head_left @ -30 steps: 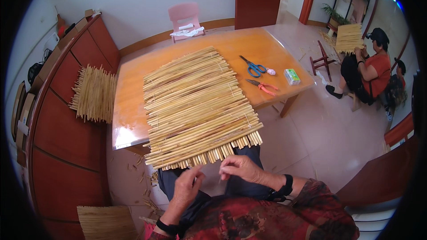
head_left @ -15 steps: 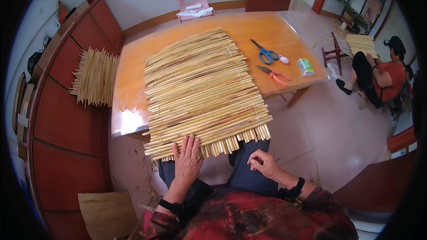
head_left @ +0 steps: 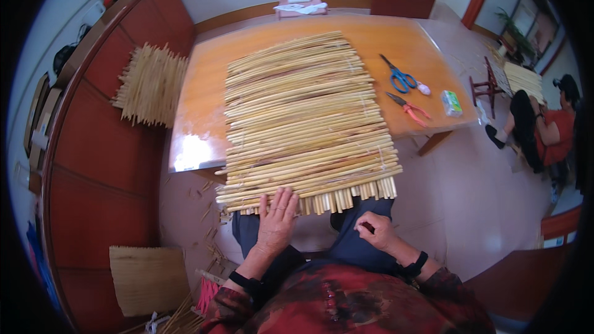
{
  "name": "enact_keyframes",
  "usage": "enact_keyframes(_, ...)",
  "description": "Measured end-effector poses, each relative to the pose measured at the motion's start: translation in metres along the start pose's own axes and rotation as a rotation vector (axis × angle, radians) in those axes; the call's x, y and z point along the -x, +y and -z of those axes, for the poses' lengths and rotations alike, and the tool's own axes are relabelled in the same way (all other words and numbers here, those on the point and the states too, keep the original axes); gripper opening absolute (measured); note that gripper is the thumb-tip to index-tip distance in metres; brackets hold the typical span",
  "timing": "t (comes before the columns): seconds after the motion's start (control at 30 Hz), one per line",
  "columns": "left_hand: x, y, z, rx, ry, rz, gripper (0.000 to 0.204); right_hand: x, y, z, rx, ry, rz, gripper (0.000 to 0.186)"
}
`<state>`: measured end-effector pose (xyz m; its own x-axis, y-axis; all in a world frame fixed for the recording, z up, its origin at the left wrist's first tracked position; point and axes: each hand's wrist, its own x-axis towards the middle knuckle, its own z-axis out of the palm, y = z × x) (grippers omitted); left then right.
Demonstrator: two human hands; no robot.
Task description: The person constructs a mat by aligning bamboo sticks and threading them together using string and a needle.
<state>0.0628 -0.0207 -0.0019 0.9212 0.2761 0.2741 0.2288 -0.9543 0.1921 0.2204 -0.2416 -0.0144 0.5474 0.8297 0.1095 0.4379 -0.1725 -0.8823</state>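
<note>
A left hand (head_left: 276, 218) lies flat, fingers spread, on a reed mat's (head_left: 306, 120) near edge, while the right hand (head_left: 375, 232) pinches something small, seemingly readying another tie.

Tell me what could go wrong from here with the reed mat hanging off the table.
The reed mat overhangs the table edge, pinned only by the left hand; lifting it could let the mat slide toward the lap. The right hand is off it. A shove might push it against the scissors.
</note>
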Motion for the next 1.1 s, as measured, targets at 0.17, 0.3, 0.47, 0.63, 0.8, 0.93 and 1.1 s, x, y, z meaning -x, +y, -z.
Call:
enact_keyframes(0.17,0.023,-0.006,0.011,0.065,-0.023,-0.033,0.041,0.001,-0.006,0.003,-0.03,-0.015,-0.063,0.005)
enact_keyframes(0.3,0.039,-0.012,0.021,0.035,0.029,0.039,0.045,-0.002,-0.01,0.001,-0.052,-0.055,-0.114,0.003)
enact_keyframes(0.47,0.033,-0.028,0.025,-0.072,-0.017,0.213,0.057,-0.005,-0.01,-0.004,-0.038,-0.058,-0.142,0.005)
enact_keyframes(0.63,0.033,-0.038,0.019,-0.056,0.02,0.16,0.06,-0.005,-0.013,-0.004,-0.028,-0.058,-0.173,0.007)
enact_keyframes(0.8,0.006,-0.04,0.02,-0.127,-0.005,0.071,0.051,-0.005,-0.015,-0.002,-0.006,-0.065,-0.199,0.007)
enact_keyframes(0.93,-0.014,-0.047,0.012,-0.159,-0.002,-0.047,0.043,-0.004,-0.008,-0.008,0.035,-0.018,-0.129,0.008)
enact_keyframes(1.1,-0.019,-0.049,0.014,-0.23,0.04,-0.193,0.039,-0.001,-0.007,-0.006,0.075,0.038,-0.077,0.01)
